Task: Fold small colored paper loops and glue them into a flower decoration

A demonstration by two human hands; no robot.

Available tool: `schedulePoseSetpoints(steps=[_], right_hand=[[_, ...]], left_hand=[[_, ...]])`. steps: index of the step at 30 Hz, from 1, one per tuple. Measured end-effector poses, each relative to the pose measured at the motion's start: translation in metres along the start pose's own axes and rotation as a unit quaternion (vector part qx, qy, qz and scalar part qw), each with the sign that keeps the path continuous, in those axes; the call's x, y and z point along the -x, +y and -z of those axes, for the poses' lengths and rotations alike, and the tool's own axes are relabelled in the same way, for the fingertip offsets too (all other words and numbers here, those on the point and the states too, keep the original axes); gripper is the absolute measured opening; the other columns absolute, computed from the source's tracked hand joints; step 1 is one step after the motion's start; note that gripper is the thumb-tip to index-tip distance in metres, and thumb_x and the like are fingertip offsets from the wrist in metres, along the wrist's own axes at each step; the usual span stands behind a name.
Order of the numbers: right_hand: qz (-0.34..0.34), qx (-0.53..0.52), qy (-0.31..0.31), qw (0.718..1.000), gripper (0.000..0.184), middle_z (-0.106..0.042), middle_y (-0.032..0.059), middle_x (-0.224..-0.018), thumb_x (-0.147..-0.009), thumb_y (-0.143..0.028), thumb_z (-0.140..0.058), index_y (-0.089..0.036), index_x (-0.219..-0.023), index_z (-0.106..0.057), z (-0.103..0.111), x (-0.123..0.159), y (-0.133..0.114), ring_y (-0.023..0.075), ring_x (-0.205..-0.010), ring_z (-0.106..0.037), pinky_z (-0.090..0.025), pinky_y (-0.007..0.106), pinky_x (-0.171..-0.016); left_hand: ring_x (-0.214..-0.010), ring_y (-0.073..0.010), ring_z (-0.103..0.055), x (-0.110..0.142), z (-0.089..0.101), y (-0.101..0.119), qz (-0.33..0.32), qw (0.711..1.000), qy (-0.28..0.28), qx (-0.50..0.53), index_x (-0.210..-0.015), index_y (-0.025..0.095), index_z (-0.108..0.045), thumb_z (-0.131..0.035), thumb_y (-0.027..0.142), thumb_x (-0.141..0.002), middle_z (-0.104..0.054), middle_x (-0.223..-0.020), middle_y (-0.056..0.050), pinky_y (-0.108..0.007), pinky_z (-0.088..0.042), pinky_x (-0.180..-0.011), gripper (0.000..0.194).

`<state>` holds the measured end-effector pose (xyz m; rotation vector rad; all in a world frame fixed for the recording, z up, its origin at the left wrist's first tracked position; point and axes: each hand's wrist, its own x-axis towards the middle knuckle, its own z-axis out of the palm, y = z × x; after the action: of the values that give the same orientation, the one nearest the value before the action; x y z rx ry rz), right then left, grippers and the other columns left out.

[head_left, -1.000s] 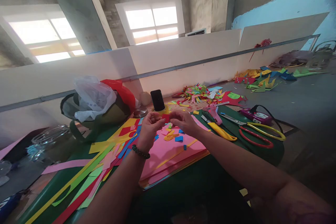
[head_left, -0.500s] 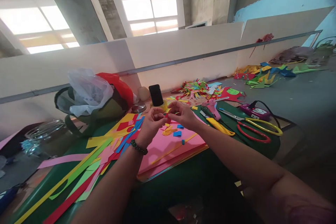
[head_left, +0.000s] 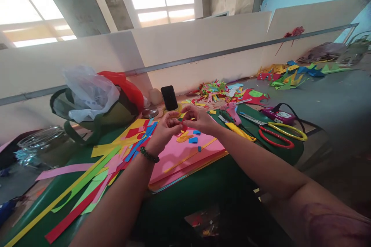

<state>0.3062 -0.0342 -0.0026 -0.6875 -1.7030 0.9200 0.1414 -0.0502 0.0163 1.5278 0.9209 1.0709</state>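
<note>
Above a stack of pink paper sheets (head_left: 174, 158), my left hand (head_left: 165, 130) and my right hand (head_left: 202, 120) meet fingertip to fingertip. Both are closed in a pinch on a small red piece of paper (head_left: 184, 127), mostly covered by the fingers. A green bead bracelet (head_left: 149, 155) circles my left wrist. On the pink sheets just below lie small blue paper pieces (head_left: 193, 140), orange paper scraps (head_left: 183, 137) and a thin yellow strip (head_left: 189, 156).
Coloured paper strips (head_left: 84, 177) spread to the left, before a bag (head_left: 121, 110). At right are a yellow cutter (head_left: 240, 132), a pink glue gun (head_left: 231, 111) and scissors (head_left: 275, 136). A phone (head_left: 169, 98) stands behind my hands. Paper cut-outs (head_left: 214, 90) lie by the wall.
The view has shifted slightly, so the scene sits a little higher and further left. My hands stay pinched together on the red paper, with the fingers only slightly moved.
</note>
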Motion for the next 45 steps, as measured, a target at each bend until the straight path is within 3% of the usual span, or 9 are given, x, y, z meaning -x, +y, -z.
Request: schedulePoseSetpoints(steps=[6,11,15,18,21,28,35,41,45], right_hand=[[-0.058,0.043,-0.042,0.996,0.035,-0.058,-0.007,-0.06,-0.063,-0.013,-0.059,-0.019,-0.096,-0.051,0.016,-0.004,0.005,0.0107,-0.057,-0.057,-0.041,0.021,-0.053],[-0.183,0.202,-0.16,0.949,0.035,-0.064,-0.0022,-0.062,-0.059,-0.009,-0.063,-0.018,-0.092,-0.061,0.027,-0.003,0.014,0.0139,-0.056,-0.058,-0.039,0.023,-0.049],[-0.163,0.358,-0.17,0.904,0.022,-0.066,0.0013,-0.065,-0.056,-0.013,-0.072,-0.02,-0.077,-0.069,0.032,-0.001,0.021,0.0155,-0.057,-0.058,-0.038,0.024,-0.049],[-0.123,0.411,-0.151,0.891,0.011,-0.068,0.0031,-0.066,-0.059,-0.024,-0.076,-0.02,-0.066,-0.069,0.035,-0.002,0.024,0.0143,-0.056,-0.056,-0.034,0.024,-0.048],[-0.101,0.416,-0.118,0.896,0.009,-0.069,0.0034,-0.068,-0.063,-0.027,-0.074,-0.019,-0.066,-0.07,0.036,-0.003,0.024,0.014,-0.057,-0.056,-0.033,0.024,-0.049],[-0.044,0.331,0.072,0.94,0.01,-0.068,0.003,-0.07,-0.074,-0.02,-0.061,-0.016,-0.076,-0.07,0.031,-0.007,0.021,0.0137,-0.063,-0.058,-0.039,0.025,-0.058],[-0.031,0.291,0.072,0.953,0.007,-0.066,0.0022,-0.069,-0.071,-0.016,-0.063,-0.016,-0.073,-0.07,0.03,-0.009,0.022,0.0137,-0.066,-0.058,-0.041,0.025,-0.061],[-0.003,0.257,0.107,0.961,0.013,-0.068,0.0026,-0.075,-0.067,-0.013,-0.061,-0.015,-0.075,-0.071,0.029,-0.011,0.019,0.0113,-0.063,-0.055,-0.043,0.024,-0.061],[-0.075,0.139,0.093,0.983,0.019,-0.067,0.0014,-0.066,-0.063,-0.007,-0.05,-0.014,-0.063,-0.068,0.029,-0.013,0.015,0.0088,-0.054,-0.052,-0.039,0.02,-0.052]], left_hand=[[-0.065,-0.0135,-0.06,-0.003,0.008,0.001,0.015,0.999,-0.01,-0.04,-0.109,0.019,-0.056,-0.083,0.035,-0.055,-0.068,-0.08,-0.001,-0.026,-0.045,-0.059,0.062],[-0.057,-0.0168,-0.059,-0.019,0.049,-0.005,0.019,0.975,0.063,-0.213,-0.088,0.017,-0.066,-0.081,0.045,-0.056,-0.065,-0.064,-0.002,-0.026,-0.039,-0.051,0.045],[-0.052,-0.0181,-0.055,-0.028,0.089,-0.015,0.064,0.932,0.049,-0.354,-0.061,0.019,-0.067,-0.082,0.037,-0.051,-0.059,-0.049,-0.001,-0.028,-0.034,-0.051,0.026],[-0.053,-0.0179,-0.053,-0.031,0.103,-0.022,0.093,0.916,0.028,-0.388,-0.052,0.022,-0.065,-0.082,0.03,-0.047,-0.056,-0.045,0.001,-0.028,-0.032,-0.052,0.019],[-0.052,-0.017,-0.05,-0.032,0.101,-0.029,0.083,0.902,0.03,-0.423,-0.05,0.023,-0.066,-0.081,0.026,-0.043,-0.056,-0.046,0.001,-0.028,-0.028,-0.05,0.016],[-0.055,-0.0169,-0.049,-0.037,0.088,-0.049,0.088,0.864,0.021,-0.495,-0.049,0.024,-0.061,-0.081,0.025,-0.045,-0.058,-0.053,0.001,-0.027,-0.029,-0.053,0.02],[-0.052,-0.0171,-0.05,-0.04,0.096,-0.052,0.133,0.883,0.0,-0.45,-0.055,0.023,-0.062,-0.079,0.029,-0.046,-0.057,-0.049,0.001,-0.027,-0.032,-0.051,0.02],[-0.053,-0.0174,-0.054,-0.036,0.094,-0.043,0.137,0.875,0.001,-0.464,-0.055,0.021,-0.064,-0.073,0.03,-0.053,-0.059,-0.049,0.001,-0.027,-0.034,-0.051,0.013],[-0.053,-0.0161,-0.053,-0.036,0.098,-0.036,0.138,0.86,0.013,-0.492,-0.056,0.019,-0.066,-0.07,0.034,-0.058,-0.057,-0.047,0.002,-0.027,-0.033,-0.052,0.015]])
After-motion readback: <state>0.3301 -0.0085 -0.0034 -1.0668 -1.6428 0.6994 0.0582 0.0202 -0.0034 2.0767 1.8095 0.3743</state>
